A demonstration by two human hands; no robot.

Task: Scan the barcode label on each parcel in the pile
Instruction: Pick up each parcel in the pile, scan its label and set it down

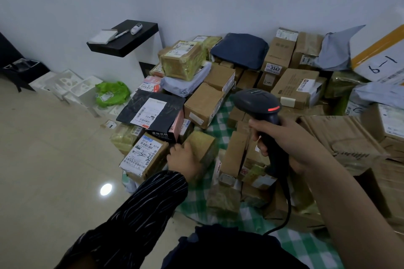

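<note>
Right hand (288,142) clamped round barcode scanner (255,99), above mid-pile. Left hand (183,157) grasps small taped parcel (203,145), near left of pile. No label visible on it. Likely best: turn label upward, then aim squarely.

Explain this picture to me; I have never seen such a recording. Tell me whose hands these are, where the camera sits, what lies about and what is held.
There is no machine here: a person works with two bare hands, and the single camera sits on their head, looking forward and down. The right hand holds a corded barcode scanner by its handle, its red light on. The left hand, in a striped sleeve, holds a small brown box. Around them lies a pile of parcels, cardboard boxes and bags, many labelled, on a green checked cloth on the floor by a white wall.
</note>
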